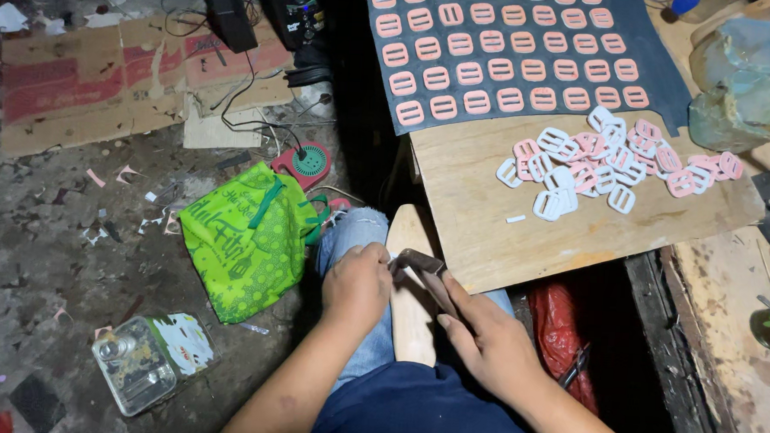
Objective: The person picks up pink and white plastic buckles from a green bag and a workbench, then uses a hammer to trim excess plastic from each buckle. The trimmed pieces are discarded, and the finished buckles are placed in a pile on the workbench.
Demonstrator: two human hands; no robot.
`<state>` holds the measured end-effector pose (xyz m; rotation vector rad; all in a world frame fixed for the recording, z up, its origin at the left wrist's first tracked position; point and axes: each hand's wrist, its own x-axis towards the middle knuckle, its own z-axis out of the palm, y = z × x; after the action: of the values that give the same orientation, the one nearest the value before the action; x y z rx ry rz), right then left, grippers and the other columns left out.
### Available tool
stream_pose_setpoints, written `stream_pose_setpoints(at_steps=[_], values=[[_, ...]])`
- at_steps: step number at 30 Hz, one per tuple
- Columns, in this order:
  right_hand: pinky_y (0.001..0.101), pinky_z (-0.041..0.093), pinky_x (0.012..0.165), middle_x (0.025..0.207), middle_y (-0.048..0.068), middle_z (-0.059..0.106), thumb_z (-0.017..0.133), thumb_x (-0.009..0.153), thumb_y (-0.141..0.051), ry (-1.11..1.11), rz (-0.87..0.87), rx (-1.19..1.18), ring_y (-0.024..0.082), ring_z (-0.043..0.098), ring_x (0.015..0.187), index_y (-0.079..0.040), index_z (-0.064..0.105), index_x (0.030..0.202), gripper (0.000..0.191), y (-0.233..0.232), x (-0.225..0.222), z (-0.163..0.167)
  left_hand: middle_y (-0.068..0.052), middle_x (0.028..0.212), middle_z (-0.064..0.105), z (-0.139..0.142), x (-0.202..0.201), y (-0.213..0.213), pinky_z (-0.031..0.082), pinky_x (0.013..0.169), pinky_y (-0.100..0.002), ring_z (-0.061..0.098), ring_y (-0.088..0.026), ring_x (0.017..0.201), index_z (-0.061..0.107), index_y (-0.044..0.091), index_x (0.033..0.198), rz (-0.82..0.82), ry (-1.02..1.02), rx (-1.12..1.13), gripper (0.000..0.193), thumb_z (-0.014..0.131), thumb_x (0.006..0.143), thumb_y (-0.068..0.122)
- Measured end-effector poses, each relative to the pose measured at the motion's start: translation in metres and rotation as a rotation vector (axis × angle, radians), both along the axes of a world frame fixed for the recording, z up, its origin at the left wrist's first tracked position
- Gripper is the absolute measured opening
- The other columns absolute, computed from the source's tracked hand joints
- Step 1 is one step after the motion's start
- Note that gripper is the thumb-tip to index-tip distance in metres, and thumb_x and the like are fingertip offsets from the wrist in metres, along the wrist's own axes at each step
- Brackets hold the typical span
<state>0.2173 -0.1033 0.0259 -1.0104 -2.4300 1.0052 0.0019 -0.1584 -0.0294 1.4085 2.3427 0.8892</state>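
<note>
My left hand [358,285] is closed over my knee, pinching a small piece against the tip of a dark metal tool [422,263]. My right hand [483,338] grips that tool's handle, its fingers lying along it. Both hands meet over a pale wooden board [409,313] that rests on my lap. What the left fingers pinch is too small to make out. On the plywood table [497,221] ahead lies a heap of pink and white buckle pieces [604,161]. Behind it, a dark sheet [651,68] carries rows of pink buckles [496,48].
A green bag [241,236] sits on the dirty floor at my left. A clear plastic box [136,361] lies nearer me. Flattened cardboard [105,74], black cables and a small red fan [305,163] lie further back. A red bag [562,328] hangs under the table.
</note>
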Motion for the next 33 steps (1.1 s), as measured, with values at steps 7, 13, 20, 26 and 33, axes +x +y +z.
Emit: stream_pose_setpoints(at_steps=[7,13,20,26,33], values=[[0.0275,0.047,0.102,0.128,0.008,0.073,0.068,0.089,-0.018,-0.007,-0.008,-0.632,0.011,0.066,0.117,-0.003,0.056,0.144,0.058,-0.003,0.060,0.005,-0.019,0.093,0.065,0.016,0.006,-0.013,0.052,0.074,-0.050,0.063,-0.042,0.090,0.067,0.001,0.100,-0.108,0.085,0.177,0.039,0.076,0.077,0.031],[0.0314,0.055,0.092,0.107,0.013,0.078,0.076,0.084,-0.026,-0.205,0.175,-0.471,0.021,0.075,0.099,-0.006,0.064,0.140,0.061,0.014,0.071,0.012,-0.013,0.086,0.071,0.003,-0.003,0.001,0.053,0.071,-0.045,0.067,-0.035,0.078,0.072,0.005,0.090,-0.055,0.115,0.105,0.024,0.070,0.090,0.029],[0.0382,0.053,0.076,0.095,0.015,0.072,0.079,0.081,-0.036,-0.438,0.339,-0.267,0.030,0.068,0.088,-0.015,0.069,0.136,0.059,0.037,0.056,0.032,-0.003,0.078,0.067,-0.006,-0.020,0.004,0.043,0.059,-0.024,0.053,-0.008,0.067,0.077,-0.004,0.100,0.096,-1.056,0.076,0.028,0.063,0.099,0.020],[0.0347,0.055,0.065,0.100,0.008,0.074,0.078,0.076,-0.026,0.067,-0.101,-0.459,0.021,0.066,0.074,-0.009,0.067,0.131,0.058,0.036,0.015,0.030,-0.006,0.087,0.075,0.013,0.020,0.007,0.054,0.072,-0.023,0.067,-0.009,0.077,0.071,-0.003,0.101,-0.186,-1.275,0.084,0.018,0.068,0.091,0.011],[0.0271,0.057,0.076,0.088,0.004,0.078,0.069,0.093,-0.021,0.236,-0.233,-0.250,0.010,0.074,0.082,-0.004,0.080,0.098,0.021,0.081,0.028,0.013,-0.013,0.101,0.071,0.031,0.001,0.022,0.053,0.081,-0.035,0.068,-0.025,0.094,0.073,0.002,0.097,-0.401,-0.441,0.170,0.019,0.073,0.090,0.019]])
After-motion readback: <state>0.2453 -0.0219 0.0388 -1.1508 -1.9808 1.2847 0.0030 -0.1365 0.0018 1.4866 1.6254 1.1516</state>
